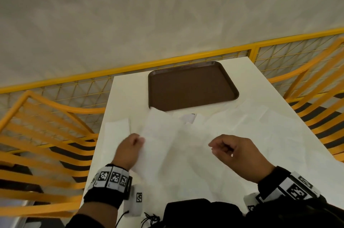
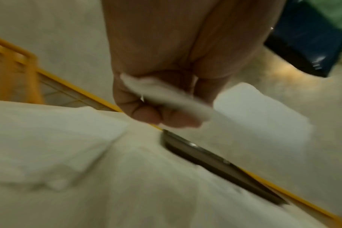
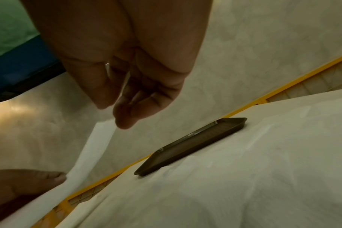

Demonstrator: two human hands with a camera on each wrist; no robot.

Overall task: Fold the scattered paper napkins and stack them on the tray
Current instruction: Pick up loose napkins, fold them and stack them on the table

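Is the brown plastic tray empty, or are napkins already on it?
Empty: the brown plastic tray shows only bare surface in the head view; the white paper napkins lie on the table.

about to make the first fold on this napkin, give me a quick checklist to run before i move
1. Left hand grips the held napkin: ok, fingers curl round its edge in the left wrist view.
2. Right hand has a grip on the same napkin: ok, it pinches the opposite edge.
3. Napkin lifted off the table: ok, the sheet spans between the hands in the right wrist view.
4. Brown tray ready for stacking: ok, nothing lies on it.
5. Corners lined up for the fold: cannot tell, the sheet is blurred.
6. Loose napkins out of the way: not ok, they lie scattered beneath the hands.
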